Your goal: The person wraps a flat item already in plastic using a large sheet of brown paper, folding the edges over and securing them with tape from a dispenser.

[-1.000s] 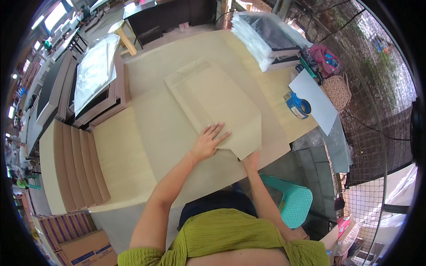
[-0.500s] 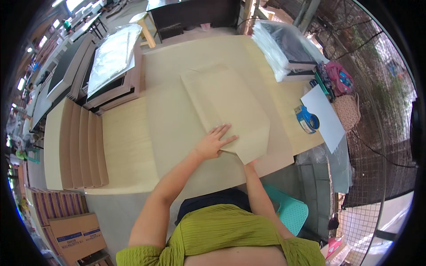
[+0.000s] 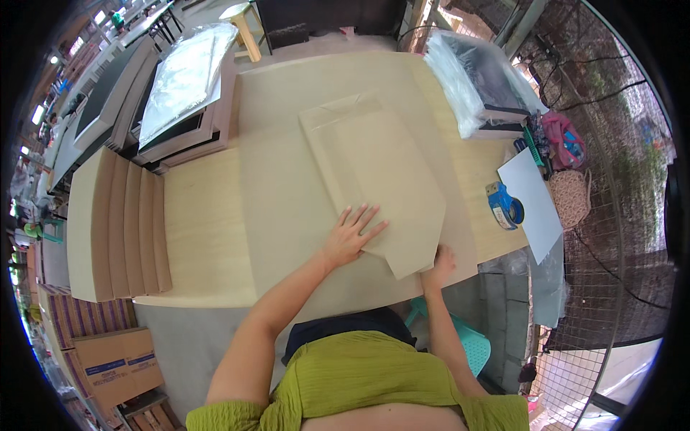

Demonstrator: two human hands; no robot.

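Observation:
A flat parcel (image 3: 377, 169) wrapped in brown paper lies on a large sheet of brown paper (image 3: 287, 179) spread over the table. Its near end is folded to a point. My left hand (image 3: 350, 235) lies flat on that near fold, fingers spread. Pressed against the paper by the point of the fold at the table's near edge is my right hand (image 3: 438, 264), its fingers partly hidden.
A blue tape dispenser (image 3: 505, 205) and a white sheet (image 3: 533, 203) lie at the right end. A stack of brown flat pieces (image 3: 118, 223) sits at the left. Plastic-wrapped frames (image 3: 183, 82) stand behind left, a bagged dark item (image 3: 483, 79) behind right. A teal stool (image 3: 471, 345) stands below.
My hands stay on the parcel's near fold. The view has shifted a little, and the folded end now lies flatter under my left hand.

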